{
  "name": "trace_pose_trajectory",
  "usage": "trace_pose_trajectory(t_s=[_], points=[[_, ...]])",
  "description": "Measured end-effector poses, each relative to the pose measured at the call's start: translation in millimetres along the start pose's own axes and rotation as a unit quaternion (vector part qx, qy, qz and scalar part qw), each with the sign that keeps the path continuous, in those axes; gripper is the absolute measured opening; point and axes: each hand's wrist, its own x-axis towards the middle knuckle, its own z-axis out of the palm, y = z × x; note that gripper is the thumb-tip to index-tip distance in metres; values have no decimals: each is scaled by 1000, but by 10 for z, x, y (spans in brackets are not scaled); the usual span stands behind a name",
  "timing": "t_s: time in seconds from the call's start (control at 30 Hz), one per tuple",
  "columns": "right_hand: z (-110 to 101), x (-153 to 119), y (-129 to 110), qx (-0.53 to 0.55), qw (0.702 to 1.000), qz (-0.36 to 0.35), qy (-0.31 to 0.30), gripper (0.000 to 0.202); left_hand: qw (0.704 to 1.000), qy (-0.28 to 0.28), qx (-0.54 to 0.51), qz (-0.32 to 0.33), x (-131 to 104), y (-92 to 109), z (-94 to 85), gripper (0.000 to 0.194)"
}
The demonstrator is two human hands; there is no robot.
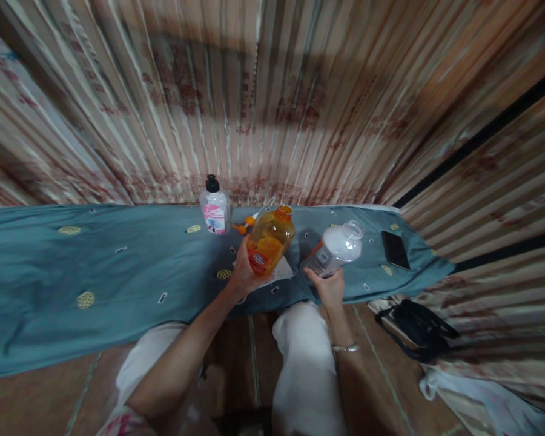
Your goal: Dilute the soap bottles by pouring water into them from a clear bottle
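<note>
My left hand (244,272) is wrapped round an orange see-through bottle (271,237) with a red label and an uncapped mouth; it leans to the right. Orange liquid shows inside it. My right hand (329,287) grips a clear bottle (340,243), also open at the neck and tilted to the right. An orange pump top (244,226) lies on the cloth behind the orange bottle. To its left stands a clear bottle with a black cap (212,184) and a pink and white label. A white sheet (279,270) lies partly hidden under the orange bottle.
The teal cloth (131,260) covers a long narrow table. A dark phone (395,249) lies at its right end. Patterned curtains (254,109) hang behind and to the right. On the floor at right are a black bag (420,327) and a white cloth (485,393).
</note>
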Motion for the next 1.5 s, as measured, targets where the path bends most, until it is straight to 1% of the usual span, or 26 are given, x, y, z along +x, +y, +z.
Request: trace_pose_trajectory(t_s=[0.1, 0.23, 0.33, 0.43, 0.5, 0.57, 0.67, 0.83, 0.93, 1.0, 1.17, 1.33, 1.5], points=[[-7, 26, -38, -8, 1000, -5, -1, 83, 1000, -5, 17, 0, 5, -7, -5, 124], [-56, 34, -103, -20, 999, -20, -23, 83, 1000, 5, 12, 1, 5, -25, 0, 113], [-126, -11, -163, -41, 998, -23, -35, 79, 1000, 21, 14, -1, 3, -26, 9, 107], [-229, -76, -242, -64, 997, -32, -42, 76, 999, 30, 43, 4, -3, 0, 14, 102], [-315, -106, -310, -88, 993, -58, -50, 78, 998, 27, 54, 4, -12, 27, 18, 101], [-408, -118, -386, -116, 988, -84, -61, 80, 999, 16, 52, 1, -25, 54, 24, 99], [-548, -110, -496, -138, 982, -103, -75, 82, 999, -11, 47, 1, -43, 86, 24, 98], [-747, -92, -589, -158, 976, -119, -93, 83, 996, -28, 76, 27, -56, 117, -12, 102], [-844, -87, -594, -175, 970, -142, -92, 83, 994, -33, 97, 40, -55, 108, -26, 111], [-899, -76, -595, -191, 964, -164, -89, 81, 991, -36, 110, 59, -51, 89, -29, 115], [-987, -28, -618, -212, 953, -193, -94, 76, 984, -48, 133, 107, -44, 37, -29, 115], [-1043, 18, -640, -224, 945, -219, -97, 70, 984, -44, 134, 109, -42, 19, -21, 116], [-1147, 74, -669, -255, 933, -231, -103, 72, 981, -50, 140, 125, -38, -1, -15, 117]])
